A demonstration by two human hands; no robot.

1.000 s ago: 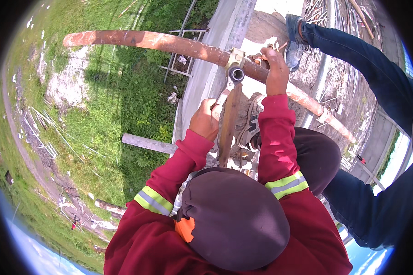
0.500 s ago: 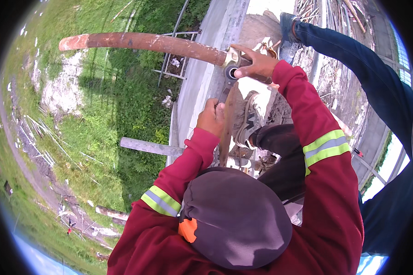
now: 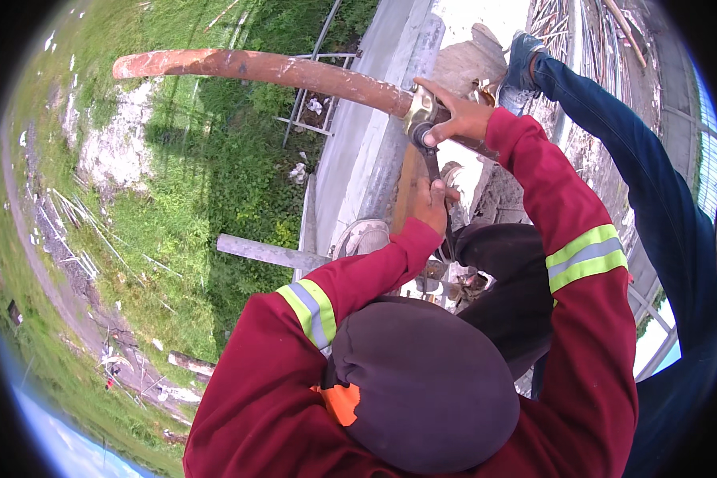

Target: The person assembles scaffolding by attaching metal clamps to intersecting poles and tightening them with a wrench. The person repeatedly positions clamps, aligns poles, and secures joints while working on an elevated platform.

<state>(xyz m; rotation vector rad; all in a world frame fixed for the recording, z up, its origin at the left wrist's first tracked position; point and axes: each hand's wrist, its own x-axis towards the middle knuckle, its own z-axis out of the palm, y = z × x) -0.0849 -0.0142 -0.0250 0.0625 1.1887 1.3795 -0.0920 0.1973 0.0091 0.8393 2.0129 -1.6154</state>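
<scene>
A rusty brown pipe (image 3: 255,67) runs from the left to a metal scaffold coupler (image 3: 419,103). A ratchet wrench (image 3: 432,162) sits with its round head against the coupler. My left hand (image 3: 430,209) is closed round the wrench's handle below the head. My right hand (image 3: 464,116) rests against the coupler and the wrench head, thumb by the head and fingers stretched over the coupler; its hidden fingertips leave its grip unclear. Both arms wear dark red sleeves with reflective bands. A dark rounded cap shape (image 3: 422,382) with an orange patch covers the lower middle.
Another person's leg in blue jeans (image 3: 613,119) stretches in from the right. A grey pipe end (image 3: 271,253) juts out leftward over grass far below. A concrete ledge (image 3: 350,143) runs past the coupler. Long rods (image 3: 551,28) lie at the upper right.
My left hand has swung the wrench handle to the right. My right hand stays at the coupler. The whole view has shifted slightly, and a pale shoe now shows beside my left forearm.
</scene>
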